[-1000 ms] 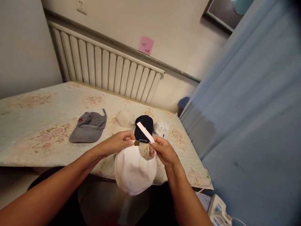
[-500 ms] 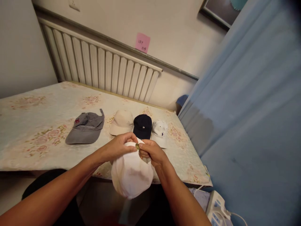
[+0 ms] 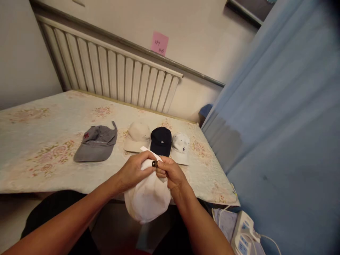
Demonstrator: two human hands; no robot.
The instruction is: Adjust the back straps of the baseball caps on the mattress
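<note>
A white cap (image 3: 148, 200) hangs between my hands over the near edge of the bed, its back strap uppermost. My left hand (image 3: 135, 170) pinches the strap from the left, and the loose strap end (image 3: 145, 150) sticks out above its fingers. On the strap sits a small dark metal buckle (image 3: 154, 163). My right hand (image 3: 170, 171) grips the strap at the buckle's right side, fingers curled. Just beyond lie a beige cap (image 3: 137, 137), a navy cap (image 3: 160, 141) and a white cap with a small dark logo (image 3: 181, 148). A grey cap (image 3: 97, 143) lies farther left.
The bed has a floral cover (image 3: 34, 170). Behind it stand a white radiator (image 3: 111, 71) and a wall with a pink note (image 3: 159, 43). A blue curtain (image 3: 278, 117) hangs at right, above a white power strip (image 3: 243, 232) with cables.
More of the strap's free end now shows above my left hand. The buckle has turned, showing a dark face with a bright spot. The view has tilted slightly downward.
</note>
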